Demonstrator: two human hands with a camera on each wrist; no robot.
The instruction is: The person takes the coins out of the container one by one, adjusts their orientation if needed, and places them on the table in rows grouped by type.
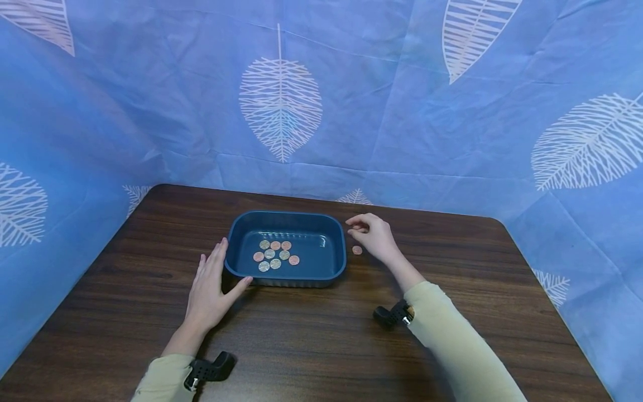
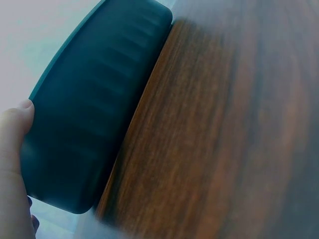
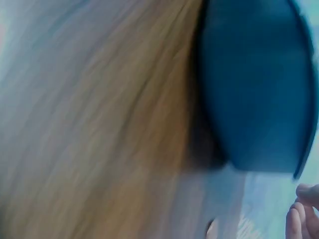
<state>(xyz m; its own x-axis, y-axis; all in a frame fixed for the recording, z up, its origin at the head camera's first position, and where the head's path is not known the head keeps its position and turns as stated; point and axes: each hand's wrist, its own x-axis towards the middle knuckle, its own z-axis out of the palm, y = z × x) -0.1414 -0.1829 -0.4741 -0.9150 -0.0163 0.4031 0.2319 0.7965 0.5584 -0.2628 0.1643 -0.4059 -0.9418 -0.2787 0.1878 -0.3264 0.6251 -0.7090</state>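
Note:
A blue rectangular tray (image 1: 286,282) stands on the dark wooden table, with several copper and silver coins (image 1: 275,245) lying flat inside its left half. My left hand (image 1: 208,293) rests at the tray's near left corner, fingers along its side and thumb on the front rim; the left wrist view shows the thumb (image 2: 12,124) against the rim. Just beyond the tray's right end is my right hand (image 1: 374,234), its fingers bent and thumb slightly apart from the index finger, with no coin visible between them. A single copper coin (image 1: 357,250) lies on the table below that hand.
The dark wooden table (image 1: 311,340) ends at the back against a blue cloth (image 1: 351,111) with white leaf prints. Black wrist cameras (image 1: 394,314) are strapped at both sleeves. The right wrist view is blurred.

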